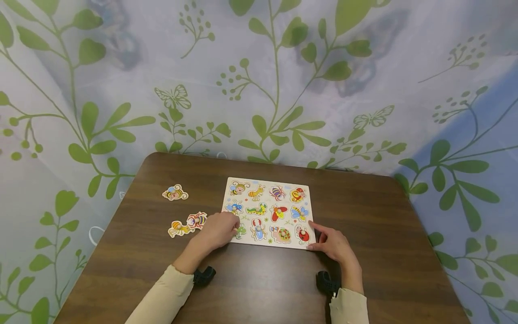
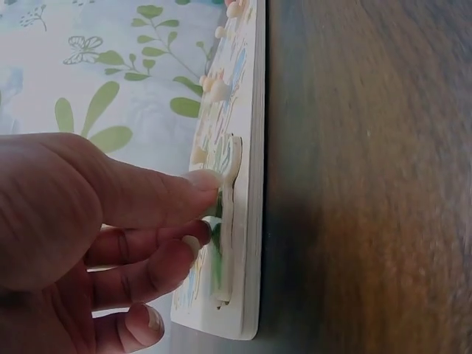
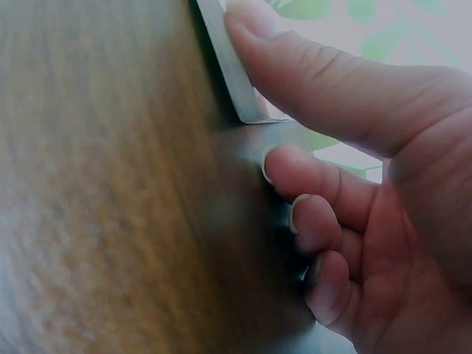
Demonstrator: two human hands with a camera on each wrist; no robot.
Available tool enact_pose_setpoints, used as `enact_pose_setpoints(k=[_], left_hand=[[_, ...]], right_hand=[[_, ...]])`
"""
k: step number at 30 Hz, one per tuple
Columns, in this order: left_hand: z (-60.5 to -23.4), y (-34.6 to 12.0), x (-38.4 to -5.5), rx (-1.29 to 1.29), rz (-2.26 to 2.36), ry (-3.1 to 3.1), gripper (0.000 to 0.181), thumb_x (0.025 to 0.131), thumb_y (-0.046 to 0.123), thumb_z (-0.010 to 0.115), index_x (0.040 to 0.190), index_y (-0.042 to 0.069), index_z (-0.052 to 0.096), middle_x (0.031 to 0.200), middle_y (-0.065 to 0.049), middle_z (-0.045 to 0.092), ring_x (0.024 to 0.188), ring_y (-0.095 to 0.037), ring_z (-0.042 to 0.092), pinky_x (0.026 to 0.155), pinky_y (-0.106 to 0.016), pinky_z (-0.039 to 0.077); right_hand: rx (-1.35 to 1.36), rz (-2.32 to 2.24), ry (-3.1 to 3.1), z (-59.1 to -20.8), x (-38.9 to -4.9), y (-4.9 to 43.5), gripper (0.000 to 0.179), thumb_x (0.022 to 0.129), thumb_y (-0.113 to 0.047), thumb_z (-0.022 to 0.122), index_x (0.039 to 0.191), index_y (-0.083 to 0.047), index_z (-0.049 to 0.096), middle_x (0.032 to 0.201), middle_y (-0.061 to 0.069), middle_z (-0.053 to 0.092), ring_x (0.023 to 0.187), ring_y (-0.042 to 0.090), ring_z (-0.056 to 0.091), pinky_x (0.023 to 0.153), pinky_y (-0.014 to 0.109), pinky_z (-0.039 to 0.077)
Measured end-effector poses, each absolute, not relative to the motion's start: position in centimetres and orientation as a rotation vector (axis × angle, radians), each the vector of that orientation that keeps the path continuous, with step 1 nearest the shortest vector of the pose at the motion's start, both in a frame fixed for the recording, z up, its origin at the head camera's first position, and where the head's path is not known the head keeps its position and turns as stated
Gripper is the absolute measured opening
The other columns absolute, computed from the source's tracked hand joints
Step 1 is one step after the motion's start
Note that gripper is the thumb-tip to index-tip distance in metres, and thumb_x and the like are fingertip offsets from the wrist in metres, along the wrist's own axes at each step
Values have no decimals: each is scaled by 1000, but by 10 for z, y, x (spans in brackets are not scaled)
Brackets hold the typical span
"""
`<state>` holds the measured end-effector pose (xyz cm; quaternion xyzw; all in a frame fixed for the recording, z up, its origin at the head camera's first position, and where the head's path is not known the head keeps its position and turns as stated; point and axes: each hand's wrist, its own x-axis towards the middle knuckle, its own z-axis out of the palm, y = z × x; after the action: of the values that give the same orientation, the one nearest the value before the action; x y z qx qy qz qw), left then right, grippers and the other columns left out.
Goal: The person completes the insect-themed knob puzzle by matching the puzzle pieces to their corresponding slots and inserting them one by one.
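A wooden insect peg puzzle board point(image 1: 270, 241) lies flat on the table. My left hand point(image 1: 220, 228) is at its near left corner, pinching a green puzzle piece point(image 2: 226, 247) between thumb and fingers. In the left wrist view this piece stands slightly proud of the board's face, and the fingers cover part of it. My right hand point(image 1: 333, 243) touches the near right corner of the board, its thumb against the edge and its index finger stretched along the right side. The other fingers curl loosely beside the board in the right wrist view.
Left of the board lie a loose bee piece point(image 1: 175, 192), an ant piece point(image 1: 178, 228) and a spider piece point(image 1: 196, 220), the last two close together by the left hand. Several knobbed pieces, such as the ladybug point(image 1: 302, 235), sit in the board. A patterned cloth point(image 1: 275, 90) hangs behind the table.
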<state>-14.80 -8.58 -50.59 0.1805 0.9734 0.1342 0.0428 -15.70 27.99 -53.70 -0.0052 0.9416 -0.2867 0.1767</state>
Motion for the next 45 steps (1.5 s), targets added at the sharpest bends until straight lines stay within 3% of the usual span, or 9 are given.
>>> enact_pose_setpoints(k=[4, 11, 18, 24, 31, 45], left_hand=[[-504, -88, -149, 601, 369, 2956, 5, 83, 18, 72, 84, 16, 68, 75, 4, 61, 62, -14, 49, 54, -32, 40], [-492, -110, -156, 458, 367, 2928, 20, 82, 22, 76, 100, 16, 69, 89, 0, 66, 67, -16, 52, 60, -35, 43], [-487, -147, -162, 253, 271, 2952, 21, 80, 21, 77, 98, 15, 66, 93, -3, 67, 72, -22, 59, 60, -41, 48], [-486, -165, -161, 140, 166, 2926, 12, 86, 14, 63, 97, 11, 65, 92, -11, 70, 78, -34, 66, 60, -51, 50], [-492, -161, -160, 164, 236, 2927, 11, 87, 11, 57, 78, 15, 62, 74, -5, 64, 63, -26, 58, 53, -45, 45], [-495, -148, -161, 200, 413, 3149, 9, 81, 6, 60, 77, 13, 64, 71, -5, 57, 61, -24, 54, 52, -41, 43]], right_hand=[[-8, -820, 2663, -537, -157, 280, 86, 68, -47, 83, 144, -27, 48, 79, 4, 52, 70, 19, 45, 60, 30, 35], [10, -820, 2657, -537, -158, 281, 88, 67, -50, 83, 144, -28, 47, 80, 4, 51, 71, 20, 45, 61, 30, 35], [8, -822, 2656, -539, -157, 281, 87, 68, -48, 83, 144, -27, 48, 80, 4, 52, 71, 20, 45, 60, 30, 35], [0, -836, 2658, -540, -156, 281, 86, 68, -47, 83, 144, -26, 48, 79, 4, 51, 69, 20, 45, 60, 30, 35], [5, -834, 2663, -543, -152, 283, 86, 67, -47, 84, 144, -25, 49, 78, 4, 51, 69, 19, 44, 59, 29, 35], [-8, -841, 2667, -539, -156, 280, 87, 68, -47, 84, 144, -25, 48, 78, 4, 52, 68, 19, 44, 59, 30, 34]])
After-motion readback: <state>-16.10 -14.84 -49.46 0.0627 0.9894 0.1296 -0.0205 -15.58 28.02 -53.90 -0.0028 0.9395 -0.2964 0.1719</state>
